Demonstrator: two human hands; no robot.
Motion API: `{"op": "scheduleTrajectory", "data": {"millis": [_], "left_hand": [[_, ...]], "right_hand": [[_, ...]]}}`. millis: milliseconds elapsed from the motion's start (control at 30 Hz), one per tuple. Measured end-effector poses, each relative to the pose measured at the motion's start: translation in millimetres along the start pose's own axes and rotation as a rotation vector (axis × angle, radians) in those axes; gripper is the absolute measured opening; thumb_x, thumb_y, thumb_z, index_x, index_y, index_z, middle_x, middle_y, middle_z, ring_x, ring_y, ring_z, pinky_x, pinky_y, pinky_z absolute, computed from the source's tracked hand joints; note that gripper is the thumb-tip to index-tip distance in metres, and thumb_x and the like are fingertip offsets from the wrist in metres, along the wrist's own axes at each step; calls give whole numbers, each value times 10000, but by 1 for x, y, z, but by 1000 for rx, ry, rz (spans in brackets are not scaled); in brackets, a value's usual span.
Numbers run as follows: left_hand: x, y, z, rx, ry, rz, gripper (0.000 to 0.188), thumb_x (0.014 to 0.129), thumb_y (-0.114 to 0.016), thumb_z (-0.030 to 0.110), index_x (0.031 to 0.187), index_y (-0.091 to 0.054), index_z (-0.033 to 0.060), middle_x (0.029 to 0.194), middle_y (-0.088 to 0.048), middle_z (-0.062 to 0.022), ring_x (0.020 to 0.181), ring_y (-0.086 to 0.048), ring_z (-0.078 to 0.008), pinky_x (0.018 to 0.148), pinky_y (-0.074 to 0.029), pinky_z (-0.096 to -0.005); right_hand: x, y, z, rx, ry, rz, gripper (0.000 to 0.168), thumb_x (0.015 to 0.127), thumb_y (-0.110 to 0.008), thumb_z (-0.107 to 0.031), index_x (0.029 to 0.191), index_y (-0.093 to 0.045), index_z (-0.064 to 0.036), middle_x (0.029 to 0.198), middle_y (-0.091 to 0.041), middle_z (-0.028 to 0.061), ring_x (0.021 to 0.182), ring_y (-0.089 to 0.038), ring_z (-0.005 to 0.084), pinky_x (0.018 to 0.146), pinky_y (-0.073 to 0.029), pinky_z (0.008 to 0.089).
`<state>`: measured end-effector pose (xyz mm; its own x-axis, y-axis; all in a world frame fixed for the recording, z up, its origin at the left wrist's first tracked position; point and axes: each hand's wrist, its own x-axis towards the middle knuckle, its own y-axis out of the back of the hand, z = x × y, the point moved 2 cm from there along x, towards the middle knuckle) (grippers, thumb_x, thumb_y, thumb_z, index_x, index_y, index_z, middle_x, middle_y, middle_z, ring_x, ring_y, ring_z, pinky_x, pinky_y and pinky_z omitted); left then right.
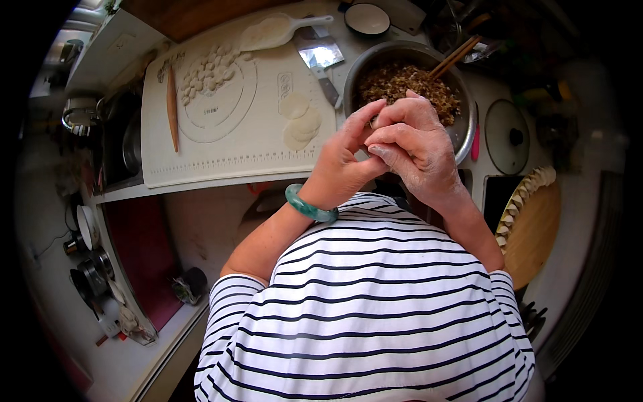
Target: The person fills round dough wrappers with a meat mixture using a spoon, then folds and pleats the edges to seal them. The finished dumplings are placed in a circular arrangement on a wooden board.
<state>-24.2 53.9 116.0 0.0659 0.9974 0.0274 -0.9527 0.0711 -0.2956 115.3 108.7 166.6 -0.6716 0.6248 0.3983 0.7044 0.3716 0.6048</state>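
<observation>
My left hand, with a green bangle at the wrist, and my floury right hand meet over the near edge of a metal bowl. Their fingertips pinch together around what looks like a dumpling; fingers hide nearly all of it. The bowl holds chopped filling and wooden chopsticks. Left of the hands, several round dough wrappers overlap on a pale pastry mat. Small dough pieces lie farther back beside a wooden rolling pin. At right, folded dumplings line the rim of a round board.
A dough scraper and a white scoop holding flour lie at the mat's far edge. Behind them stands a white bowl. A glass lid and a pink-handled utensil are right of the metal bowl.
</observation>
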Motion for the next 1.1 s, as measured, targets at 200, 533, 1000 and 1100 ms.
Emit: {"op": "scheduleTrajectory", "data": {"millis": [200,533,1000,1100], "left_hand": [[1,3,4,-611,196,-56,346,917,-619,147,1218,-498,27,1232,-577,-166,1048,-620,-233,916,-519,-349],[-4,0,1,-714,206,-123,329,930,-595,112,1234,-491,36,1167,-585,-99,1085,-593,-185,941,-508,-346],[-10,-5,-3,-672,246,-83,370,912,-625,101,1249,-489,30,1192,-574,-90,1110,-576,-193,985,-487,-392],[-10,-5,0,-652,229,-95,359,905,-640,104,1228,-502,30,1154,-592,-86,1052,-607,-178,930,-518,-358]], "right_hand": [[-7,3,17,197,-59,75,926,697,-792,-456,1429,-384,-62,1437,-402,140,1343,-368,296,1102,-300,421],[-3,-6,15,136,-34,11,657,882,-550,-551,1269,-560,-21,1398,-423,156,1296,-377,338,1075,-315,447],[-6,-3,4,-118,93,94,372,982,-462,-288,1179,-626,-19,1315,-537,141,1291,-427,293,1078,-312,433],[-5,-4,1,106,6,209,415,1001,-435,-331,1183,-620,-6,1240,-572,166,1212,-495,290,1008,-383,414]]}}
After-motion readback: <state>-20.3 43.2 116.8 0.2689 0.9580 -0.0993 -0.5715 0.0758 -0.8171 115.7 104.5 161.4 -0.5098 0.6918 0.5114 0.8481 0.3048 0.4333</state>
